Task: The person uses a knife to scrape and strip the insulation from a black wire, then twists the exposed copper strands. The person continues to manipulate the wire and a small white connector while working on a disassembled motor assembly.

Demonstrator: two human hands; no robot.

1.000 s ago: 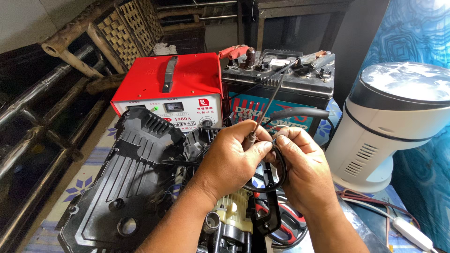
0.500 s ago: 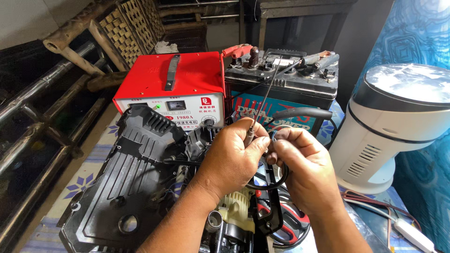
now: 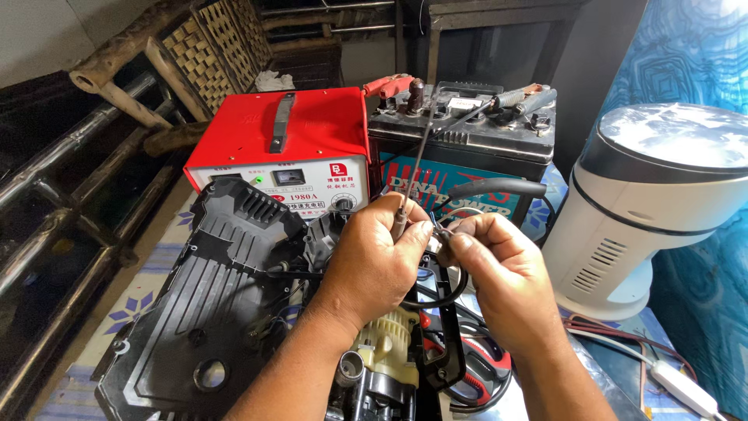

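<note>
My left hand point(image 3: 374, 261) pinches a thin dark wire point(image 3: 418, 152) that rises toward the black battery point(image 3: 467, 136). Close beside it, my right hand point(image 3: 502, 269) grips the black-handled pliers point(image 3: 495, 187), jaws meeting the wire end between my fingertips. Under both hands lies an opened black plastic machine housing point(image 3: 210, 312) with a cream motor part point(image 3: 386, 351) and loose black cables.
A red box-shaped charger point(image 3: 288, 136) with a black handle stands behind the housing. Clamps sit on the battery terminals. A white round appliance point(image 3: 647, 203) stands at the right. A bamboo frame point(image 3: 156, 47) and metal rails run along the left.
Both hands have stayed together over the housing and risen slightly. The wire between the fingertips has shifted a little; the grip is the same.
</note>
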